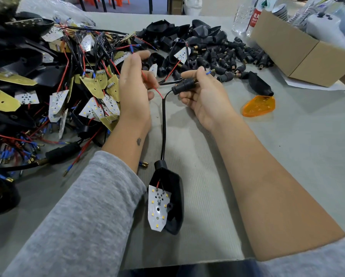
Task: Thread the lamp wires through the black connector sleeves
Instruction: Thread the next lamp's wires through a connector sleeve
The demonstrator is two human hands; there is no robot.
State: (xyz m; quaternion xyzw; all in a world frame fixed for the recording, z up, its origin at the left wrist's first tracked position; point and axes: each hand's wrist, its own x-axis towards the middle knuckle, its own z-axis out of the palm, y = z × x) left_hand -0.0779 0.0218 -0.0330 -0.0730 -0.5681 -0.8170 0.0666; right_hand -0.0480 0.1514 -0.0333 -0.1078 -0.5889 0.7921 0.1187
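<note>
A black lamp housing (175, 204) with a white LED board (158, 206) lies on the table near me. Its black cable (163, 124) runs up to my hands and splits into a red wire (149, 82) and a black wire (168, 92). My left hand (135, 84) pinches the red wire, whose blue-tipped end pokes out above the fingers. My right hand (199, 92) grips a black connector sleeve (184, 84); the black wire enters its left end, and a brass end with a blue tip shows at its right.
A tangle of LED boards and wires (74, 84) fills the left. Loose black sleeves (233, 56) and housings (187, 35) lie at the back. An orange lens (259, 105) sits right of my hands, with a cardboard box (299, 50) and bottles (247, 15) beyond.
</note>
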